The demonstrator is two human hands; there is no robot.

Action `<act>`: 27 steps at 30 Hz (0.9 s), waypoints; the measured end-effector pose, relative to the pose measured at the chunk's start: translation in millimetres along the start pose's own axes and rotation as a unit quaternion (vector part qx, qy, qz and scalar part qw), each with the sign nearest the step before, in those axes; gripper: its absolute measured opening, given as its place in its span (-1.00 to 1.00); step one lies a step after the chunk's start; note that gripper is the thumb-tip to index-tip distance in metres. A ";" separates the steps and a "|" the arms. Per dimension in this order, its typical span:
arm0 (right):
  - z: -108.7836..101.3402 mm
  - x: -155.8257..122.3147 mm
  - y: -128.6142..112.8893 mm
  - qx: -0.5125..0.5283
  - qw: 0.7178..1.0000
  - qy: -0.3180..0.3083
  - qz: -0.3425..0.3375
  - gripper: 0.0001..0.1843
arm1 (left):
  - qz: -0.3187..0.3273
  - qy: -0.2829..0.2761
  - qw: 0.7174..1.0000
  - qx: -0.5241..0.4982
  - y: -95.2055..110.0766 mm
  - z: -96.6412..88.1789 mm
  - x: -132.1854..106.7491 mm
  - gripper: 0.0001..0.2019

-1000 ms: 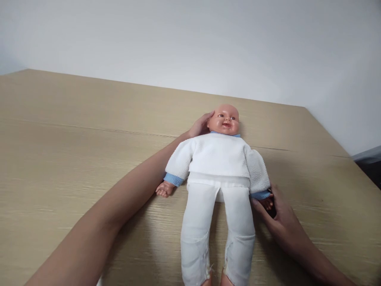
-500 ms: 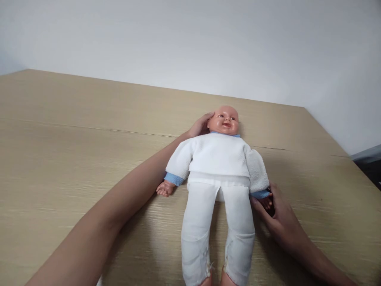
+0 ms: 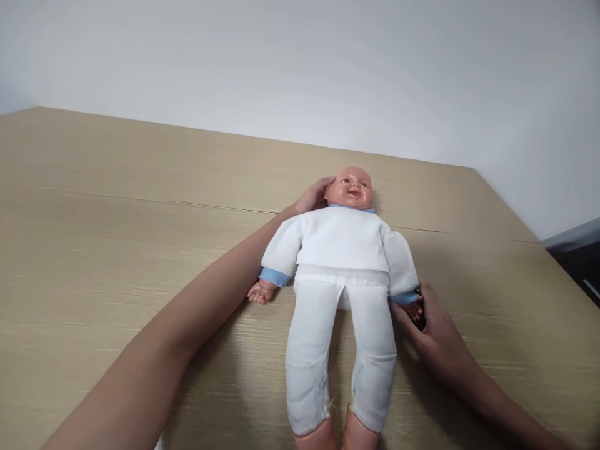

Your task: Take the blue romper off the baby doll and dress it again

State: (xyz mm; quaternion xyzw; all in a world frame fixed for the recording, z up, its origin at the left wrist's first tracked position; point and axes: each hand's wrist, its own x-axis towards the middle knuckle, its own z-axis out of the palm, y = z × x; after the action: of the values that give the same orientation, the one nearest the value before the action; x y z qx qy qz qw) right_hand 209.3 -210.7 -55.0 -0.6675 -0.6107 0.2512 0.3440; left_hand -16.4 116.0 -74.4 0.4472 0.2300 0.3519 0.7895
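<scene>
A baby doll in a white fleece top with blue cuffs and white leggings lies on its back on the wooden table. Its head points to the far side, and its feet run out of the bottom of the view. My left hand cups the side of the doll's head, with the fingertips partly hidden behind it. Around the doll's sleeve end and small hand, at the right side of its body, my right hand is curled; some of its fingers are hidden underneath.
Behind the far table edge rises a plain pale wall. A dark object stands beyond the table's right edge. A thin seam crosses the tabletop behind the doll's shoulders.
The doll and both hands sit slightly higher and further left in view, and more of the doll's bare lower legs shows. Both hands keep the same hold.
</scene>
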 end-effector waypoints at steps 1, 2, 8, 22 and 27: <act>0.2 0.3 0.1 0.000 1.000 0.001 -0.002 -0.46 | -0.005 0.001 1.000 0.000 0.0 -0.8 0.0 -0.46; 0.4 0.5 0.3 -0.001 1.000 0.002 -0.004 -0.46 | -0.012 0.005 1.000 0.001 0.2 -1.4 -0.4 -0.44; 1.2 1.5 4.7 -0.001 1.000 -0.002 -0.017 -0.48 | 0.015 0.024 1.000 0.007 3.5 -1.3 -16.5 -0.48; -14.4 11.0 37.3 -0.020 0.994 -0.040 -0.102 -0.10 | 0.090 0.156 0.980 0.084 15.1 -15.4 -130.3 -0.57; -52.0 -33.5 56.8 -0.038 0.998 -0.031 -0.044 -0.01 | 0.081 0.275 0.948 0.137 16.5 -0.3 -197.0 -0.72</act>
State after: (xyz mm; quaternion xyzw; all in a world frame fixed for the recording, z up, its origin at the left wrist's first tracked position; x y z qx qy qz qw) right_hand 280.8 -252.7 -68.2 -0.6445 -0.6588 0.2333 0.3100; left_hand -149.8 -28.1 -50.6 0.4540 0.4473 0.4893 0.5954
